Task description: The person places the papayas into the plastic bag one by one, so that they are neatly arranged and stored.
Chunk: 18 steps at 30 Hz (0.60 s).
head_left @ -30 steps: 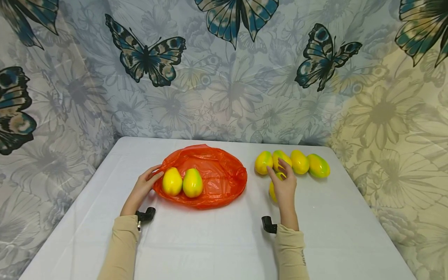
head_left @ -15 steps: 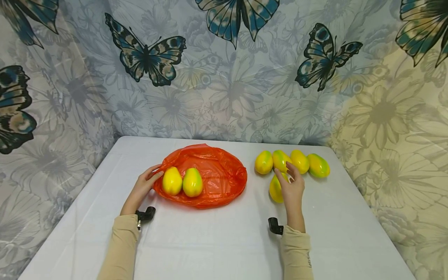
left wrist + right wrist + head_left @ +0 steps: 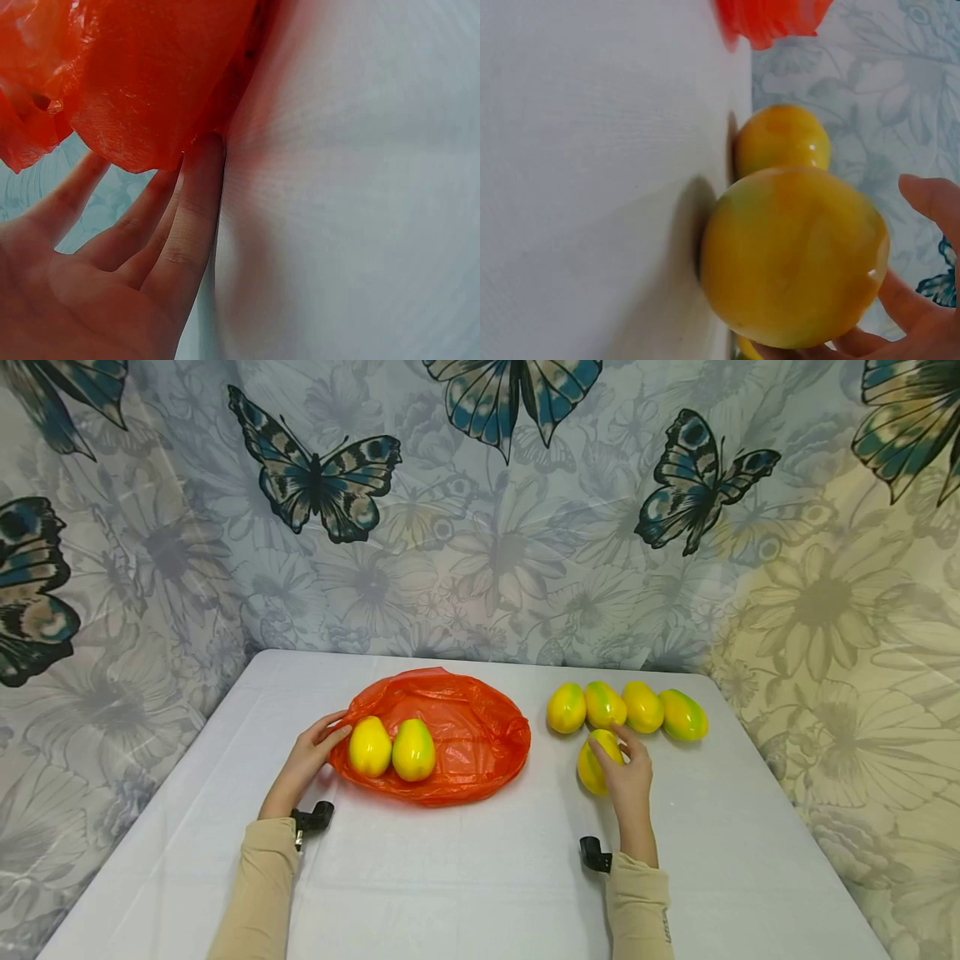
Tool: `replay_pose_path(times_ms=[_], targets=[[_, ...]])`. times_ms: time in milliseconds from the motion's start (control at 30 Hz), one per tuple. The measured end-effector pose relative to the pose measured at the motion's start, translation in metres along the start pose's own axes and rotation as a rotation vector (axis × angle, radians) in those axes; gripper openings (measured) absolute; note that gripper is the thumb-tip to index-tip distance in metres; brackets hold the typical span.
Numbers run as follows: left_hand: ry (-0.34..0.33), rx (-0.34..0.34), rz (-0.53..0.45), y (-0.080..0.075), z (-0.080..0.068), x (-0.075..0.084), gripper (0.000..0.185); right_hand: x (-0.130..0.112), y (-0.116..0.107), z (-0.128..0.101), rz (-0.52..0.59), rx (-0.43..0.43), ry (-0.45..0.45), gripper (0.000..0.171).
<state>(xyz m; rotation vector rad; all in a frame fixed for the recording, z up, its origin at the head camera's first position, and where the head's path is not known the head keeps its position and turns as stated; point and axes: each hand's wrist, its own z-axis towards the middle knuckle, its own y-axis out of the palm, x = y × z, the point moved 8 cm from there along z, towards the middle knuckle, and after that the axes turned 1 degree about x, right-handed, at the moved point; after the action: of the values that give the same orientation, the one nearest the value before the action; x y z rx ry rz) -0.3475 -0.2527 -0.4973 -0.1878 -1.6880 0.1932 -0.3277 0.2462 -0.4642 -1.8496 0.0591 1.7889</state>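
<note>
The tabletop (image 3: 465,877) under its white cloth carries everything, with a butterfly-print curtain (image 3: 480,510) hanging behind it. Left of centre lies the orange plastic bag (image 3: 465,735), spread flat, with two yellow-green mangoes (image 3: 392,748) resting on its near edge. My left hand (image 3: 307,764) is at the bag's left rim, fingers (image 3: 191,217) nearly straight and pressed against the plastic, thumb toward the nearer fruit; it grips nothing that I can make out. To the right, four more mangoes (image 3: 626,708) sit in a row, touching one another. Just in front of that row is the lone mango (image 3: 594,764), and my right hand (image 3: 628,777) curls over it from the right side, fingers wrapped round its top while it rests on the cloth.

The skin looks glossy and the fruit is rounded, so I judge it could slip from my fingers if I lift with so partial a hold. It might then roll into the row behind and scatter it. The loose bag could also slide under my flat left hand.
</note>
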Motion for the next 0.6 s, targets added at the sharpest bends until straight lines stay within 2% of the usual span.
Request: replay_pose_path(times_ms=[100, 233, 600], targets=[[0.008, 0.004, 0.022, -0.001, 0.005, -0.008, 0.059, 0.007, 0.001, 0.000, -0.036, -0.023, 0.047, 0.056], [0.013, 0.007, 0.038, -0.001, 0.007, -0.011, 0.062, 0.013, 0.001, -0.002, -0.031, -0.038, 0.083, 0.057], [-0.003, 0.007, 0.028, -0.003, 0.009, -0.014, 0.059, 0.019, 0.002, -0.001, -0.016, -0.030, 0.113, 0.055]])
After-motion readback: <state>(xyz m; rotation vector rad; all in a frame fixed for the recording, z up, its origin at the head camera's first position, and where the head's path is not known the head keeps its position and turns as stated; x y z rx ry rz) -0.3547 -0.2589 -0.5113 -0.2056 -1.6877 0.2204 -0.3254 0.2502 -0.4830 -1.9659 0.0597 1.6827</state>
